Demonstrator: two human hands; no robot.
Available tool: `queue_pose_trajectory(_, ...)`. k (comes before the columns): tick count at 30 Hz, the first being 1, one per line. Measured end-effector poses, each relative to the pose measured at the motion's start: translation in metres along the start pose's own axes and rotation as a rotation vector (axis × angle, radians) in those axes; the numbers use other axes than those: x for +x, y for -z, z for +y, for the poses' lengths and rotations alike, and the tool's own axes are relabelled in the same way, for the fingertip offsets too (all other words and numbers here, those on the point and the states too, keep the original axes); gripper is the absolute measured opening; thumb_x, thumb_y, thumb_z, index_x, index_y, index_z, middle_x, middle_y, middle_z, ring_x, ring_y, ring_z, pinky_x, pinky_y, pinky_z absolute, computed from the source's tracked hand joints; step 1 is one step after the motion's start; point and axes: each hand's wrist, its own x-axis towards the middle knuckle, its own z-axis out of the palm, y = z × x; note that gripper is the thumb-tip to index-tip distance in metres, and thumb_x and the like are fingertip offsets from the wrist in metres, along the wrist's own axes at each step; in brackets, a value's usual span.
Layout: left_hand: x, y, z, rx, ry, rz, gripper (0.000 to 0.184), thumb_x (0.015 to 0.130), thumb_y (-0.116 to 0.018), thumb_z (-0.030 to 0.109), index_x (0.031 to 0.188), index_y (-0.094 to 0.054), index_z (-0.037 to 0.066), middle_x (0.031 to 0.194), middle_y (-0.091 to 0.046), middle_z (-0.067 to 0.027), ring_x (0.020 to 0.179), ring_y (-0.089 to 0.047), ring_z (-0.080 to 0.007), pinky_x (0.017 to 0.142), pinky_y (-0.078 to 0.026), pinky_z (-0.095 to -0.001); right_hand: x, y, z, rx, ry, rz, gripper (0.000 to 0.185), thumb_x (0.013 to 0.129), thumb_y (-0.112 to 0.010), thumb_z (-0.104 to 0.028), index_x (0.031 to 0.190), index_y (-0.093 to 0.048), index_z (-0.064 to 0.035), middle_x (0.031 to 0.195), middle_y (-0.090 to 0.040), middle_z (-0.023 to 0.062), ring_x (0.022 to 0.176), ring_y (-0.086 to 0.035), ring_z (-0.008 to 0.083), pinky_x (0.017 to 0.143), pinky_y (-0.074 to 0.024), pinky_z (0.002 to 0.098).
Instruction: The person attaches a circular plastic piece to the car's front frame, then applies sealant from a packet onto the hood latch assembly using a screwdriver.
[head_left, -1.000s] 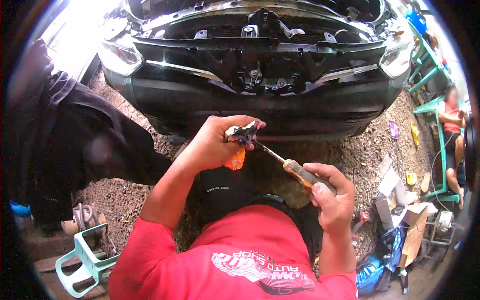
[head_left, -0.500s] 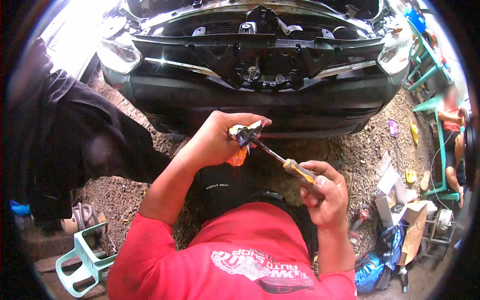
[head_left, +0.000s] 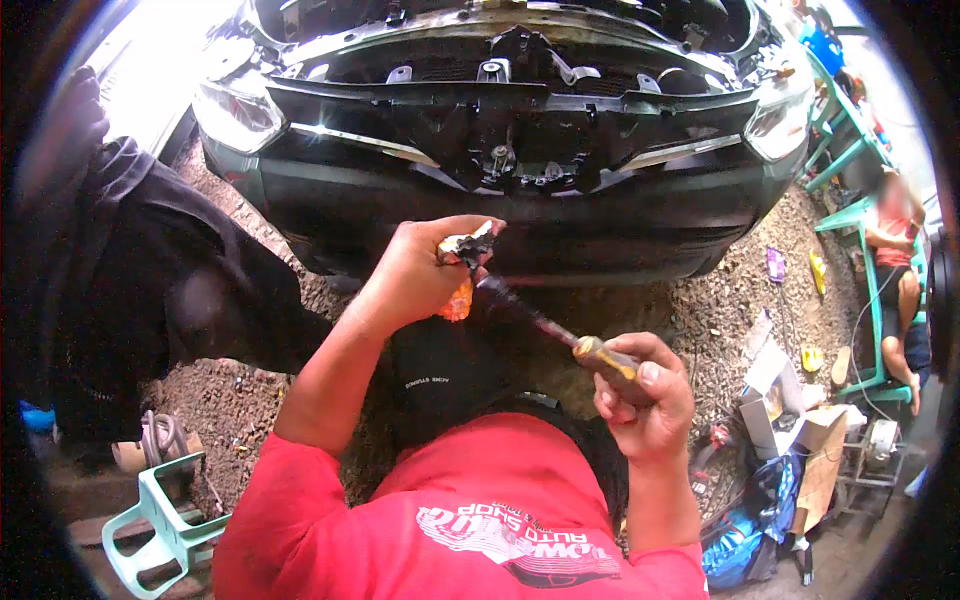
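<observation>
My left hand (head_left: 410, 272) is closed around a crumpled packet (head_left: 457, 300), white and orange, with black, sticky-looking material at its open top. In my right hand (head_left: 650, 400) is the worn grey and yellow handle of a screwdriver (head_left: 610, 362). Its shaft points up and left, and dark material coats the far part, which ends close beside the packet. Whether the tip touches the packet is hard to tell. Both hands are in front of the black car bumper (head_left: 500, 235).
The car's front (head_left: 500, 90) is open above the bumper. Dark cloth (head_left: 170, 250) hangs at the left, above a pale green stool (head_left: 150, 520). At the right, a person (head_left: 893, 240) sits on a green chair (head_left: 850, 215), near an open box (head_left: 770, 400) and blue plastic (head_left: 732, 545) on gravel.
The screwdriver's tip has drawn back slightly from the packet, with more dark material on its shaft. My left hand and the packet have shifted a little left.
</observation>
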Motion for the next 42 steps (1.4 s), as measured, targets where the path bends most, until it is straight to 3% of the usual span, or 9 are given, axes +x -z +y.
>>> queue_pose_trajectory(3, 0.005, 0.01, -0.014, -0.122, -0.013, 0.052, 0.033, 0.097, -0.068, 0.001, 0.13, -0.07, 0.006, 0.093, -0.071, -0.0017, 0.079, -0.071, -0.0115, 0.065, -0.056, -0.0269, 0.009, 0.004, -0.006, -0.031, 0.19, 0.067, 0.045, 0.091, -0.067, -0.028, 0.123, -0.063, 0.0037, 0.09, -0.069, 0.0151, 0.061, -0.06, 0.0127, 0.05, -0.0461, 0.0225)
queue_pose_trajectory(5, 0.007, 0.017, -0.01, -0.152, -0.022, 0.106, 0.03, 0.098, -0.07, 0.006, 0.128, -0.069, 0.003, 0.092, -0.071, -0.0025, 0.077, -0.071, -0.013, 0.065, -0.056, -0.0274, 0.018, -0.002, -0.012, -0.083, 0.273, 0.093, 0.044, 0.101, -0.061, -0.029, 0.134, -0.057, 0.0007, 0.089, -0.067, 0.0135, 0.06, -0.055, 0.0116, 0.053, -0.0454, 0.0222)
queue_pose_trajectory(13, 0.021, 0.08, -0.019, -0.219, -0.225, 0.221, 0.026, 0.097, -0.07, 0.004, 0.123, -0.066, 0.001, 0.099, -0.073, -0.0052, 0.079, -0.074, -0.0164, 0.066, -0.059, -0.0287, 0.037, -0.022, -0.018, 0.034, 0.222, 0.055, 0.048, 0.103, -0.061, -0.031, 0.139, -0.053, -0.0011, 0.094, -0.066, 0.0131, 0.062, -0.053, 0.01, 0.052, -0.0423, 0.0217)
queue_pose_trajectory(19, 0.031, 0.117, -0.031, -0.208, -0.189, 0.284, 0.026, 0.096, -0.073, 0.008, 0.121, -0.069, 0.003, 0.092, -0.074, -0.0058, 0.077, -0.075, -0.0185, 0.066, -0.059, -0.0305, 0.047, -0.024, -0.019, 0.053, 0.188, 0.052, 0.05, 0.102, -0.062, -0.034, 0.138, -0.054, -0.0012, 0.095, -0.067, 0.0108, 0.061, -0.051, 0.0094, 0.051, -0.0419, 0.022)
queue_pose_trajectory(32, 0.045, 0.112, -0.056, -0.374, -0.24, 0.28, 0.026, 0.095, -0.073, 0.008, 0.12, -0.069, 0.001, 0.107, -0.075, -0.007, 0.079, -0.075, -0.0188, 0.067, -0.061, -0.0318, 0.066, -0.041, -0.024, 0.132, 0.196, 0.098, 0.051, 0.109, -0.049, -0.037, 0.145, -0.05, -0.0012, 0.092, -0.064, 0.0121, 0.059, -0.051, 0.0081, 0.047, -0.038, 0.0202)
queue_pose_trajectory(42, 0.042, 0.108, -0.052, -0.4, -0.247, 0.301, 0.025, 0.096, -0.073, 0.007, 0.12, -0.069, 0.002, 0.108, -0.075, -0.0069, 0.079, -0.075, -0.0194, 0.068, -0.061, -0.0317, 0.071, -0.05, -0.032, 0.12, 0.215, 0.101, 0.051, 0.108, -0.051, -0.043, 0.14, -0.053, -0.0044, 0.094, -0.071, 0.013, 0.056, -0.053, 0.0097, 0.046, -0.0413, 0.0212)
